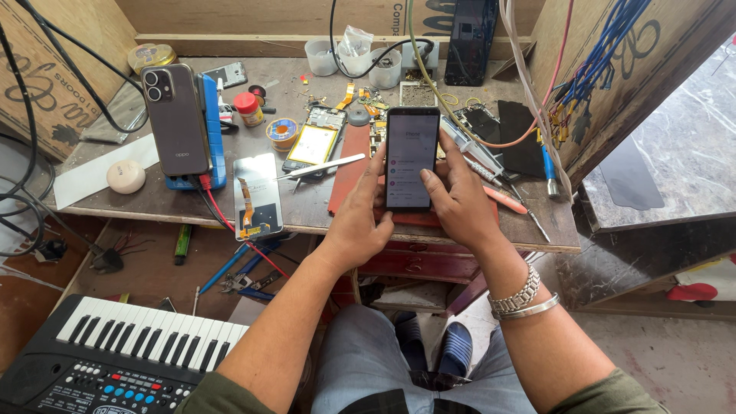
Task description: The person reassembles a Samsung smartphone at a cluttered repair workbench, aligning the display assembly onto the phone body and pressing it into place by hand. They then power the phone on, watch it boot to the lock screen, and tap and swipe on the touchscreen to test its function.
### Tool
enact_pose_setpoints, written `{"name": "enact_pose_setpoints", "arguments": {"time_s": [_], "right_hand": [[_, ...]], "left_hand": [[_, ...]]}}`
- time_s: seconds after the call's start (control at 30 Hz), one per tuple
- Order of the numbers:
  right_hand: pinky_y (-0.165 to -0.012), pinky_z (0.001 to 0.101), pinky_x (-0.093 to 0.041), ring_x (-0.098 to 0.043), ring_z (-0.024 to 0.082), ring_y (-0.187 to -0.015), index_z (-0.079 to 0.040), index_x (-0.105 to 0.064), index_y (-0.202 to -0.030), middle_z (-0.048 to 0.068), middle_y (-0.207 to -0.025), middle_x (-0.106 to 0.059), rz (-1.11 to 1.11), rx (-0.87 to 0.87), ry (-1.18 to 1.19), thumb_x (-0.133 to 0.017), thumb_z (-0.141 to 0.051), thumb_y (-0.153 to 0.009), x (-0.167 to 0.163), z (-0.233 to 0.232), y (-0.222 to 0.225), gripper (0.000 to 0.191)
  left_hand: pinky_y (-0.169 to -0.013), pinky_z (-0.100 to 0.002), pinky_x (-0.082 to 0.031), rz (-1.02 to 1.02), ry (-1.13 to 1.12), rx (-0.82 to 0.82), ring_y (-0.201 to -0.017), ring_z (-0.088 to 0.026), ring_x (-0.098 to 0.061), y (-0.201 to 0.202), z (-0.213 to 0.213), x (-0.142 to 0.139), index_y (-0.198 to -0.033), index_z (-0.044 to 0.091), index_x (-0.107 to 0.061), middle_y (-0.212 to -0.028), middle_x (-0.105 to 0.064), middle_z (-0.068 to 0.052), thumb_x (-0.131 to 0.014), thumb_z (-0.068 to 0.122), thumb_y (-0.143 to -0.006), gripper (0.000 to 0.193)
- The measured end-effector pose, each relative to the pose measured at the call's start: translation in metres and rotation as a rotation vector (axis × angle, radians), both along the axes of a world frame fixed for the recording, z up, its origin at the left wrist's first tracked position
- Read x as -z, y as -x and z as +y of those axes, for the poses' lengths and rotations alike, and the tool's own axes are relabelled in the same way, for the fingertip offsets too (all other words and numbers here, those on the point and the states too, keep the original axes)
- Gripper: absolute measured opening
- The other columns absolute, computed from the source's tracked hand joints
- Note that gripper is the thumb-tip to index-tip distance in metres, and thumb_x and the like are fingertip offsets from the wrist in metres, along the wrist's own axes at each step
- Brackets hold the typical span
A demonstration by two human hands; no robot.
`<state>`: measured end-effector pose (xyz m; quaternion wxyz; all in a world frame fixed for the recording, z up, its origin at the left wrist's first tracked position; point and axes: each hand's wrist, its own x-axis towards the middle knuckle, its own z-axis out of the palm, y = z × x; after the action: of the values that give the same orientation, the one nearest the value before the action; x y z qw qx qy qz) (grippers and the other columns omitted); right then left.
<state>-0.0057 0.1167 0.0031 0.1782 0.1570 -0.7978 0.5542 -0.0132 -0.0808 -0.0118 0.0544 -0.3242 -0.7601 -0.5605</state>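
The lower edge of the black smartphone (412, 157) is hidden behind both hands, and the small text on its lit screen is too fine to make out. The left hand (359, 215) wraps the phone's lower left side, fingers curled behind it out of sight, thumb on the edge. The right hand (458, 195) closes on the right side, its thumb lying across the screen's lower part, fingers reaching up along the edge. The phone is held upright over a red mat (349, 172) on the cluttered workbench (115, 195). Metal tweezers (326, 166) lie just left, near a loose display panel (257, 195). A keyboard (115, 356) is cut off at the lower left.
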Motion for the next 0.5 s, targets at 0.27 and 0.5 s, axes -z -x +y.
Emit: {"name": "enact_pose_setpoints", "arguments": {"time_s": [0.27,0.5], "right_hand": [[-0.093,0.0300,-0.055,-0.074,0.017,-0.102,-0.004,-0.023,-0.162,0.014,-0.107,-0.075,0.009,-0.015,-0.019,-0.065,-0.005,-0.092,0.0002,0.0001,0.0021,0.081],[-0.091,0.0293,-0.055,-0.075,0.017,-0.101,-0.004,-0.022,-0.162,0.013,-0.106,-0.076,0.013,-0.025,-0.048,-0.070,-0.005,-0.088,-0.0033,0.0023,0.0022,0.088]], "left_hand": [[-0.097,-0.035,-0.057,-0.005,0.024,-0.023,-0.109,-0.023,-0.069,0.0001,-0.0005,-0.0011,-0.166,0.015,-0.008,-0.139,-0.057,-0.014,-0.058,-0.012,-0.080,0.103],[-0.098,-0.036,-0.057,0.024,0.001,-0.006,-0.114,-0.025,-0.069,0.0009,0.0013,-0.0013,-0.165,0.014,-0.008,-0.147,-0.052,-0.016,-0.058,-0.013,-0.079,0.103]]}}
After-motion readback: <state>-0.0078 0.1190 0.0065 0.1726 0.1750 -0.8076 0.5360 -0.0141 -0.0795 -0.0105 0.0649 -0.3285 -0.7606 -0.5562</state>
